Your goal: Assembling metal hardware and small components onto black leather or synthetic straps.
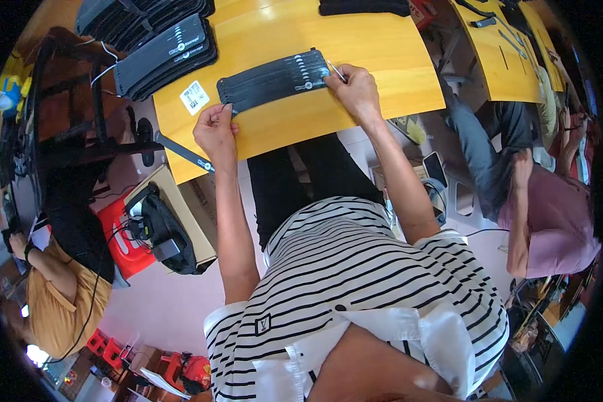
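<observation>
A flat row of black straps, overlapping and with pale printing near the right end, lies on the yellow table in front of me. My left hand is closed, with thumb and fingertips pinching the straps' near left corner. At the right end, my right hand is closed around a thin, pale, stick-like thing whose kind I cannot make out. Its fingertips also touch the edge of the straps. A white printed label lies just left of the bundle. One loose black strap rests at the table's near left edge.
Thick stacks of black straps stand at the table's far left, with a white cord beside them. Another black stack sits at the far edge. Below left are a cardboard box and a red stool. Other people sit at both sides.
</observation>
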`<state>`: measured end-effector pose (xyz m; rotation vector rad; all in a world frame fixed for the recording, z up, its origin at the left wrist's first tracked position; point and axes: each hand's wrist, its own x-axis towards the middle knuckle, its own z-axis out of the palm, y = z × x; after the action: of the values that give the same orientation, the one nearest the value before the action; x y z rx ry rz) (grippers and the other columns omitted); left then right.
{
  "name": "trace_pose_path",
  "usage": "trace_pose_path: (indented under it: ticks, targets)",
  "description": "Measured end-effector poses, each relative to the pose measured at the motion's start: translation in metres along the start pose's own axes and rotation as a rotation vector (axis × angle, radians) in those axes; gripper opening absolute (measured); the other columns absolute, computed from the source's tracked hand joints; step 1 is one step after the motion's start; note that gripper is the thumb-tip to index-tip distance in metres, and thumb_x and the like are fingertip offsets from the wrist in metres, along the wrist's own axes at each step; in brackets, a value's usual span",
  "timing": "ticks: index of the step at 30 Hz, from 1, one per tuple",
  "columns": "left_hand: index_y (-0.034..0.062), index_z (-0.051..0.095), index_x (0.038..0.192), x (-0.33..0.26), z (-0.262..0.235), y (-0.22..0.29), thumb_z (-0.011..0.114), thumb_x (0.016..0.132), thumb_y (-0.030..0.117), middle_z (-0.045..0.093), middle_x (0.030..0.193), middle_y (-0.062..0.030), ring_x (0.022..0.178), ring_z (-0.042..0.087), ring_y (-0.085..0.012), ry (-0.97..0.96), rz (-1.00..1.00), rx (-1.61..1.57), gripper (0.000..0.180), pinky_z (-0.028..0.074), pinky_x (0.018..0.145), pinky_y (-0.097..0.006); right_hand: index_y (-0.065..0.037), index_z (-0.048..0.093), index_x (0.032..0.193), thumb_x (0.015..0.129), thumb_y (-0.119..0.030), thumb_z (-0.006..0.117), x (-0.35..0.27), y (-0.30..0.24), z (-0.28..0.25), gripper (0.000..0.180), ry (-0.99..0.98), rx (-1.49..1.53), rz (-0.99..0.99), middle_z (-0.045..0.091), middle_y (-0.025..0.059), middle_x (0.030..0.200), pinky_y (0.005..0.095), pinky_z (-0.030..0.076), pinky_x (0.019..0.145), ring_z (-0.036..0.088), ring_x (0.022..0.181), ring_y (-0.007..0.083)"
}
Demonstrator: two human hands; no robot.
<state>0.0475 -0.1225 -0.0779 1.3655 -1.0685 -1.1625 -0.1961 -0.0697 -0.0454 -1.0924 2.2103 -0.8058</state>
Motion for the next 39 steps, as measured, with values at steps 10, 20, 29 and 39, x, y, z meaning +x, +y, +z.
trace_pose_path:
  ticks: [10, 20, 29, 39]
  targets:
    - [-0.0001, 0.06, 0.079, -0.003, 0.005, 0.007, 0.065, 0.078, 0.004, 0.054, 0.06, -0.0016, 0.043, 0.047, -0.0068, 0.007, -0.019, 0.057, 0.007, 0.038, 0.039, -0.018, -0.008, 0.062, 0.069, 0.073, -0.026, 0.065, 0.002, 0.002, 0.001, 0.019, 0.011, 0.023, 0.014, 0.061, 0.0119, 0.064, 0.0392, 0.047, 0.061, 0.061, 0.066, 0.0287]
    - [-0.0011, 0.059, 0.077, -0.001, 0.006, 0.007, 0.066, 0.077, 0.003, 0.054, 0.059, -0.0018, 0.043, 0.047, -0.007, 0.026, -0.011, 0.082, 0.007, 0.038, 0.04, -0.019, -0.008, 0.062, 0.07, 0.073, -0.026, 0.065, 0.0, -0.003, 0.001, 0.019, 0.026, -0.02, 0.01, 0.062, 0.0133, 0.065, 0.0401, 0.047, 0.061, 0.062, 0.066, 0.03]
    - [-0.0014, 0.06, 0.075, 0.0, 0.006, 0.005, 0.066, 0.076, 0.004, 0.054, 0.057, -0.0019, 0.042, 0.047, -0.0078, 0.066, 0.019, 0.149, 0.009, 0.038, 0.039, -0.02, -0.006, 0.062, 0.071, 0.074, -0.026, 0.064, -0.002, -0.007, 0.003, 0.02, 0.071, -0.106, -0.022, 0.062, 0.0146, 0.067, 0.04, 0.047, 0.062, 0.061, 0.067, 0.0304]
    - [-0.0017, 0.059, 0.072, -0.002, 0.01, 0.011, 0.067, 0.074, 0.005, 0.054, 0.054, -0.0035, 0.04, 0.048, -0.0097, 0.117, 0.027, 0.275, 0.011, 0.038, 0.038, -0.023, -0.007, 0.061, 0.071, 0.073, -0.025, 0.064, -0.002, -0.005, 0.004, 0.018, 0.068, -0.11, -0.023, 0.062, 0.017, 0.071, 0.0434, 0.047, 0.065, 0.061, 0.072, 0.0341]
